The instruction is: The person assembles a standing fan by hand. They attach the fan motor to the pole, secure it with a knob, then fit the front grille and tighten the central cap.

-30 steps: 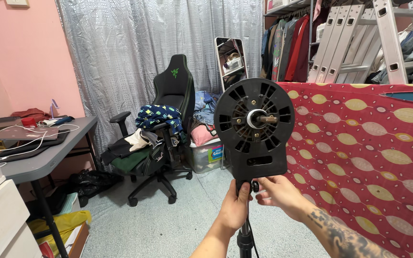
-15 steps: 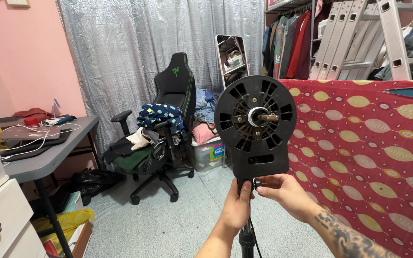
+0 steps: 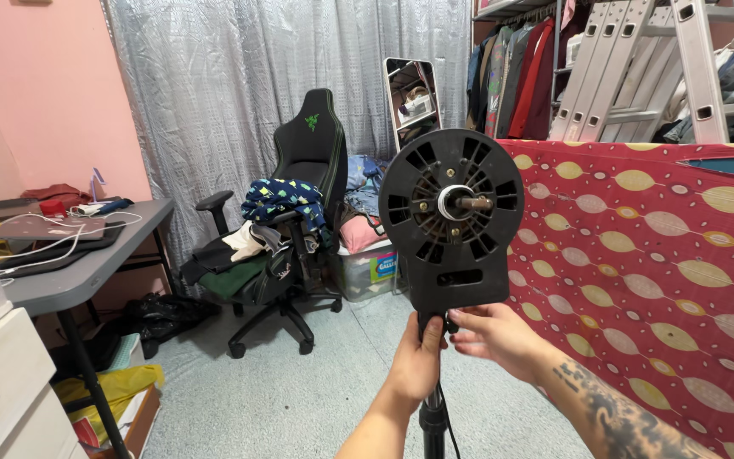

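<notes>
the left hand (image 3: 418, 361) is wrapped shut around the black stand pole (image 3: 431, 421), just under the black fan motor housing (image 3: 452, 223). the right hand (image 3: 490, 333) pinches what seems a small knob there. behind, a clear storage bin (image 3: 367, 274) holds clothes.

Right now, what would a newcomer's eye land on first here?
The black fan motor housing with its bare shaft, dead centre, atop a stand pole. The left hand grips the pole under it; the right hand pinches the knob at its base. Behind them, a red patterned cloth fills the right side.
</notes>
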